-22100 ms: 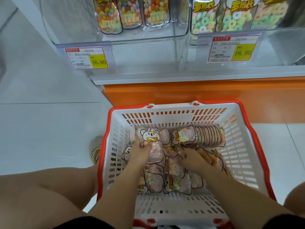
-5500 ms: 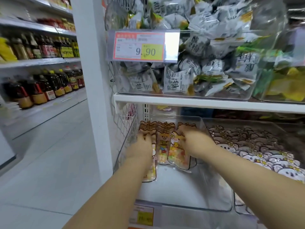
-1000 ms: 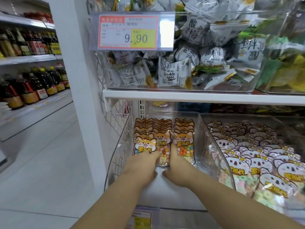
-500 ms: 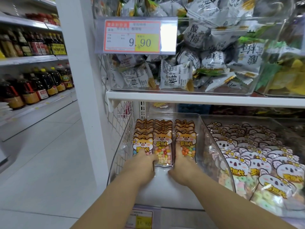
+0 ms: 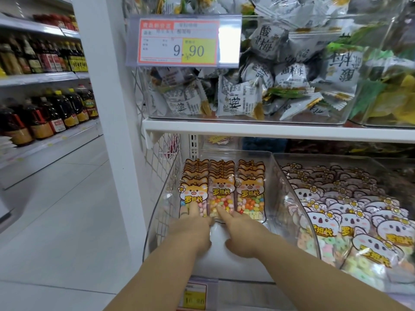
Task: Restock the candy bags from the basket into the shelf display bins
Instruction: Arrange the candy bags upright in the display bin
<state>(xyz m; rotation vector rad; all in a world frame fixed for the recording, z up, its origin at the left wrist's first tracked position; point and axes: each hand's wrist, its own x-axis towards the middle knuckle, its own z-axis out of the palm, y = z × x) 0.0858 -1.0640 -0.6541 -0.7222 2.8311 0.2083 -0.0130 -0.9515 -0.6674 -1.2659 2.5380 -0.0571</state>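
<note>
Setting: a shop aisle with pale floor tiles; a white shelf (image 5: 269, 131) carries clear bins above and below, and bottles line the racks off to the left.
Upper bin: loose grey-wrapped sweets behind a price tag (image 5: 179, 42) reading 9.90 (not part of this job, as far as I can judge).
Display bin: the clear bin (image 5: 157, 221) on the lower shelf holds candy bags (image 5: 222, 189) with a fox face, stood in three neat rows towards the back.
Bin floor: the front part is bare white, so there looks to be room for more rows.
Neighbouring bin: to the right, koala-faced bags (image 5: 336, 221) fill their bin nearly to the front.
Left hand (image 5: 193, 230): grip released, fingers stretched flat, tips resting on the lower part of the front bag in the left row.
Right hand (image 5: 240, 232): grip likewise released, holding nothing, index finger touching the foot of the middle row's front bag.
Step in hand: squaring up the front bags, by my reading.
Done: three rows placed and upright.
Left: the basket is out of view, so what remains in it cannot be told; the free space suggests more could go in.
</note>
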